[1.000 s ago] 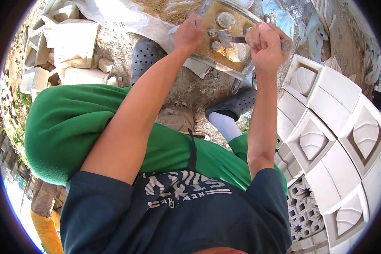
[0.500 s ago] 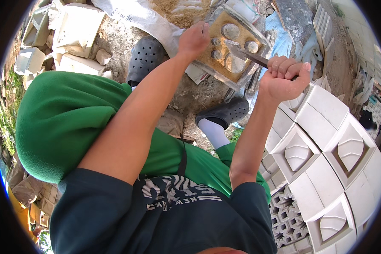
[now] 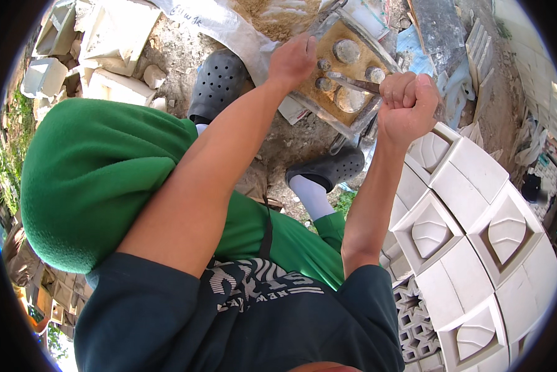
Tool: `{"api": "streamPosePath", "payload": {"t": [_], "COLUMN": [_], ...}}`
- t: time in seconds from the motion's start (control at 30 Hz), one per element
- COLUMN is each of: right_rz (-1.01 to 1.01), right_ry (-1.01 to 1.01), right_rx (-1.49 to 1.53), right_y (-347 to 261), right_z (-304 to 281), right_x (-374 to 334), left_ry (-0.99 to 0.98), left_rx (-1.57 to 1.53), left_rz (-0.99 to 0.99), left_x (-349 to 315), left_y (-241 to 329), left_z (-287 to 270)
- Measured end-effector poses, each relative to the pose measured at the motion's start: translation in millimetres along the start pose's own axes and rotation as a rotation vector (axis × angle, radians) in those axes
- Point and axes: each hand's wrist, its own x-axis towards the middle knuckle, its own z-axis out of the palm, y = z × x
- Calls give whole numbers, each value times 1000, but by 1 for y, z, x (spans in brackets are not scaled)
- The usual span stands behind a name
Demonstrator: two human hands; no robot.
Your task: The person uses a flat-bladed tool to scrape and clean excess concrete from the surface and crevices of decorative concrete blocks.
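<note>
Right hand (image 3: 408, 104) hides part of the flat-bladed tool (image 3: 359, 82).

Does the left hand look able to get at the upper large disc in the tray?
Probably yes: the left hand is at the left edge of the tray, nothing visible blocks the disc, and the blade in the right hand sits lower in view.

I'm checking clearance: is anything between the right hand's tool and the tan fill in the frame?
Nothing visible: the right hand holds the tool with its blade over the tan fill. Round grey pieces sit around the blade, and the left hand is at the left side of the frame, apart from the blade.
</note>
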Motion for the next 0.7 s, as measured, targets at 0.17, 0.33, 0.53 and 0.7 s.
{"api": "streamPosePath", "payload": {"t": [0.17, 0.33, 0.53, 0.7], "right_rz": [10, 50, 101, 181], "right_ry": [-105, -177, -203, -319], "right_rx": [119, 56, -35, 178], "right_y": [9, 5, 11, 0], "right_z": [13, 21, 25, 10], "right_x": [-1, 10, 18, 22], "left_ry": [12, 50, 44, 18], "left_rx": [5, -37, -47, -76], "left_rz": [-3, 12, 15, -78], "left_x": [0, 0, 0, -3], "left_y": [-2, -1, -4, 4], "left_z": [1, 2, 1, -2]}}
